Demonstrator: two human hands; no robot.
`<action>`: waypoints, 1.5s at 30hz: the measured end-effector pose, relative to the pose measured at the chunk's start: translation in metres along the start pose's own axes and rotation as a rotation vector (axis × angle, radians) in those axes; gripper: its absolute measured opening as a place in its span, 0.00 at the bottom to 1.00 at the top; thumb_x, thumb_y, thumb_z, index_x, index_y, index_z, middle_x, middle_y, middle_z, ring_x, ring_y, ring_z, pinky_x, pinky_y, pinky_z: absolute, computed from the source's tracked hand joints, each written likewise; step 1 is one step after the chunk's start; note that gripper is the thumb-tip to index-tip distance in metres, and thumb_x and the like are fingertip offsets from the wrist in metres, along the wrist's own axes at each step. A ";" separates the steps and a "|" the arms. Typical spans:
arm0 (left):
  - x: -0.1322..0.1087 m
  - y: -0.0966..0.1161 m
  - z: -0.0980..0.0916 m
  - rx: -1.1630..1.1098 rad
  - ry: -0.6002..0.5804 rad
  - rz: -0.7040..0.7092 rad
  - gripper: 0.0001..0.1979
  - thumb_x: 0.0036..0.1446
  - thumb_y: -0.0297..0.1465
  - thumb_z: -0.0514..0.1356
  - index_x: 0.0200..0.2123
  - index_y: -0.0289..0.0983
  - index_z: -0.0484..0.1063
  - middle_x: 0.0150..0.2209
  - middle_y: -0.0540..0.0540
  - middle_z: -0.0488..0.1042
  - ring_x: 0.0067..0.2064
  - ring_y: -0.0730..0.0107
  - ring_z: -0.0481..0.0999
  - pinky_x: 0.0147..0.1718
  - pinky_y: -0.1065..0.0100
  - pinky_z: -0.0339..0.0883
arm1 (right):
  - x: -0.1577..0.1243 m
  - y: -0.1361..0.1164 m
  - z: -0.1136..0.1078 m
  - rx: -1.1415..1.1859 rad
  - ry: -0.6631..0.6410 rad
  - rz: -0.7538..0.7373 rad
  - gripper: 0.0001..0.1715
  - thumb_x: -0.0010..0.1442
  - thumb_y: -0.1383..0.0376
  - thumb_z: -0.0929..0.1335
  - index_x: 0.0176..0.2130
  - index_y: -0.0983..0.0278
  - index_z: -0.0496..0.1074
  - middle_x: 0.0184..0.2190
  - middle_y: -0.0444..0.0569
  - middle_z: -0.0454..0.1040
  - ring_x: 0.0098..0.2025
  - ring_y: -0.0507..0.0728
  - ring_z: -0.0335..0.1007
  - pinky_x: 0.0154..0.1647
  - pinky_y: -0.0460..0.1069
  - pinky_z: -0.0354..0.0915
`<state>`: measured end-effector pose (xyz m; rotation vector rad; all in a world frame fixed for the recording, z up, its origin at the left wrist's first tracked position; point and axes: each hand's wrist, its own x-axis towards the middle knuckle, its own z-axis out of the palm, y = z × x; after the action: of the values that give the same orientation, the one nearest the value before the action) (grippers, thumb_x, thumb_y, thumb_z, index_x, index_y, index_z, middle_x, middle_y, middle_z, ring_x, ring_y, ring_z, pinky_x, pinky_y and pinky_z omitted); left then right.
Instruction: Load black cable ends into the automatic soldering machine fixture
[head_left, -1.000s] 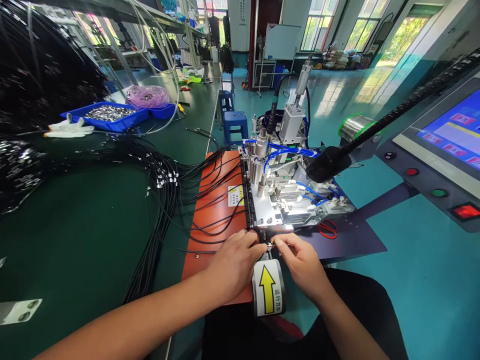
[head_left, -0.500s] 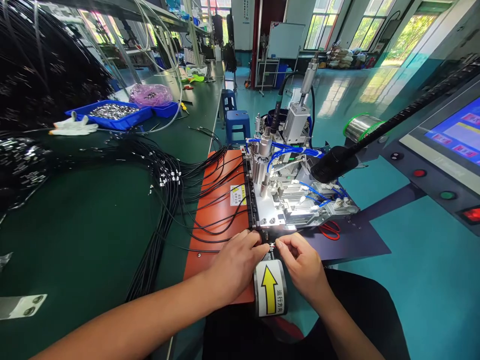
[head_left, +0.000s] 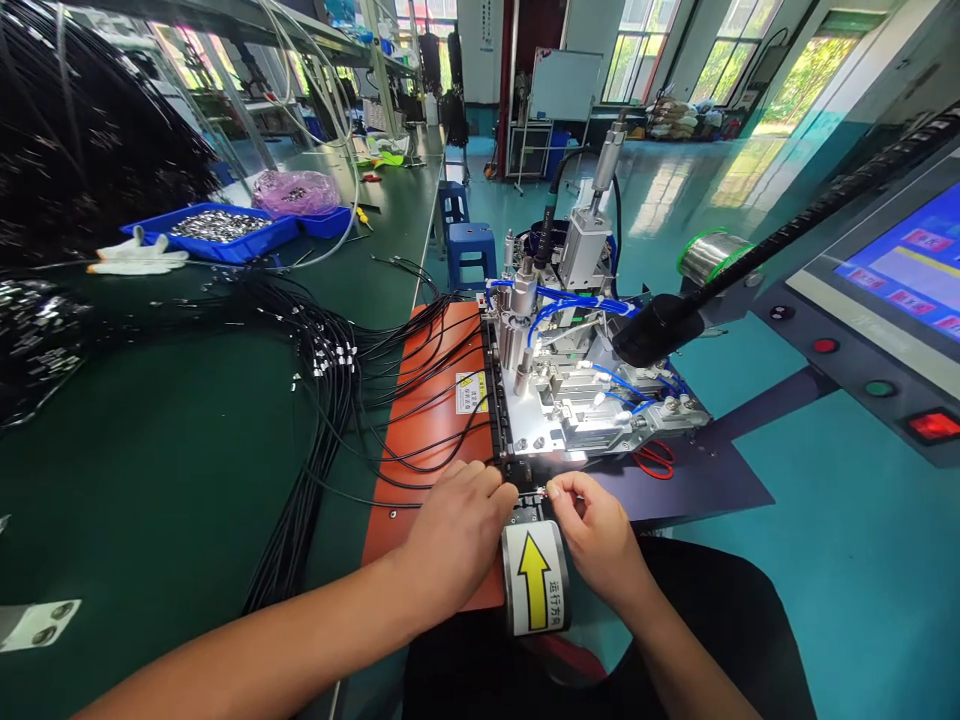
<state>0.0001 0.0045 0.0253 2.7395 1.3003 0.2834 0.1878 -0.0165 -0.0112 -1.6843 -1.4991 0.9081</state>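
Note:
My left hand (head_left: pixel 461 530) lies curled on the orange mat (head_left: pixel 427 420), fingertips pressed on a thin black cable (head_left: pixel 360 500) at the black fixture track (head_left: pixel 525 500). My right hand (head_left: pixel 596 535) is pinched at the same spot from the right, on a tiny part too small to name. Just below both hands sits a roller with a yellow arrow label (head_left: pixel 534 580). Directly behind the hands stands the metal machine head (head_left: pixel 570 400) with blue tubes.
Bundles of black cables (head_left: pixel 322 370) spread over the green bench (head_left: pixel 150 450) to my left. Blue trays of metal parts (head_left: pixel 217 230) and white gloves (head_left: pixel 139 255) lie farther back. A black hose nozzle (head_left: pixel 656 330), red scissors (head_left: pixel 652 460) and a control panel with screen (head_left: pixel 900 300) stand right.
Both hands have slid slightly down toward me along the track. The pinch between them stays closed at the fixture; the small view shift comes from my head moving.

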 end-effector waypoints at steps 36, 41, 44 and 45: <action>-0.108 -0.080 -0.065 0.281 -0.296 -0.918 0.12 0.66 0.39 0.48 0.41 0.35 0.63 0.40 0.37 0.75 0.41 0.55 0.77 0.34 0.63 0.64 | -0.065 -0.020 0.020 0.089 -0.177 -0.534 0.10 0.67 0.66 0.61 0.35 0.61 0.68 0.28 0.45 0.64 0.26 0.53 0.64 0.28 0.47 0.62; -0.103 -0.085 -0.074 0.266 -0.295 -0.901 0.07 0.64 0.34 0.51 0.36 0.38 0.63 0.37 0.42 0.77 0.38 0.57 0.78 0.31 0.66 0.62 | -0.067 -0.023 0.018 0.071 -0.197 -0.524 0.10 0.67 0.66 0.61 0.34 0.60 0.67 0.28 0.44 0.64 0.26 0.52 0.64 0.27 0.47 0.61; -0.102 -0.086 -0.074 0.266 -0.272 -0.895 0.07 0.63 0.33 0.51 0.32 0.38 0.63 0.35 0.42 0.76 0.38 0.57 0.77 0.31 0.66 0.61 | -0.066 -0.023 0.017 0.054 -0.200 -0.516 0.11 0.67 0.65 0.61 0.33 0.60 0.67 0.28 0.44 0.64 0.26 0.52 0.65 0.27 0.47 0.61; -0.102 -0.086 -0.074 0.266 -0.257 -0.892 0.08 0.62 0.33 0.51 0.30 0.38 0.62 0.35 0.41 0.76 0.38 0.57 0.77 0.32 0.65 0.61 | -0.066 -0.023 0.017 0.053 -0.201 -0.515 0.11 0.67 0.65 0.61 0.33 0.60 0.67 0.28 0.44 0.64 0.26 0.52 0.65 0.27 0.47 0.61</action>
<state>-0.1436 -0.0197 0.0705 1.9560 2.3853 -0.3224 0.1555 -0.0789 0.0035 -1.1063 -1.9029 0.8364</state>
